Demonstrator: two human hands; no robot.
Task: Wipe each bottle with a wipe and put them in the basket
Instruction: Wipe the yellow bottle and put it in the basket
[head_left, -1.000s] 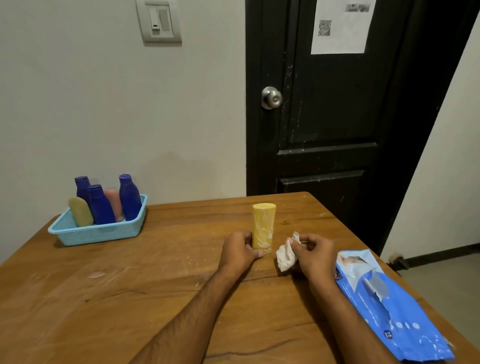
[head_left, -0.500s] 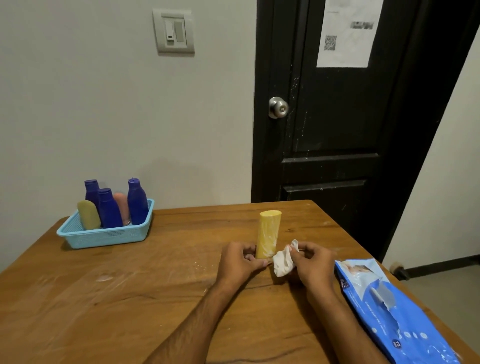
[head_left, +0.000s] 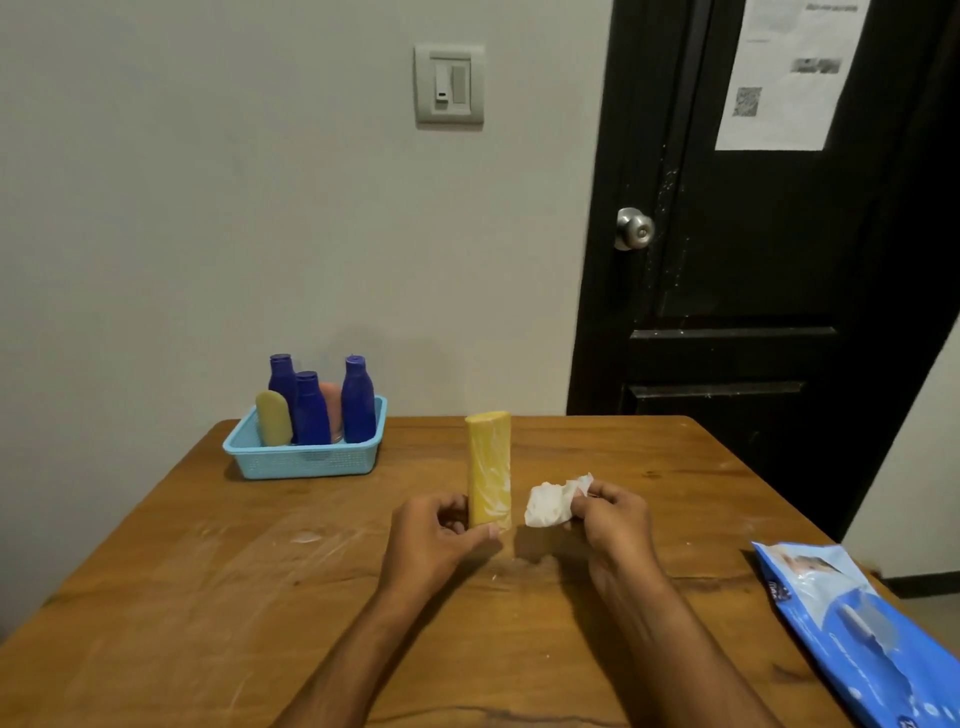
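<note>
- The yellow bottle (head_left: 489, 475) stands upright on the wooden table (head_left: 208, 597), near the middle, with its base between the two hands.
- The left hand (head_left: 431, 540) holds the bottle at its lowest part: the thumb lies across the front of the base, and the curled fingers (head_left: 451, 512) sit against its left side. Most of the bottle rises clear above the hand.
- The right hand (head_left: 613, 525) has its fingers curled round a crumpled white wipe (head_left: 553, 501), pinching it at the right-hand end so that the loose bulk bulges out to the left.
- The wipe sits just beside the lower right side of the bottle; whether it touches the bottle is hard to tell from this angle, though a thin gap seems to show.
- The blue basket (head_left: 306, 460) sits at the far left of the table, close to the wall and well apart from the hands.
- In the basket stand three dark blue bottles (head_left: 358, 402), a pale yellow bottle (head_left: 274, 418) at the front left, and a pinkish bottle (head_left: 332, 405) mostly hidden behind the blue ones.
- A blue pack of wipes (head_left: 852, 634) lies flat at the right edge of the table, to the right of the right forearm.
- Behind the table are a pale wall with a light switch (head_left: 450, 84) and a black door (head_left: 753, 260) with a round metal knob (head_left: 635, 228) and a printed sheet (head_left: 789, 73) stuck on it.
</note>
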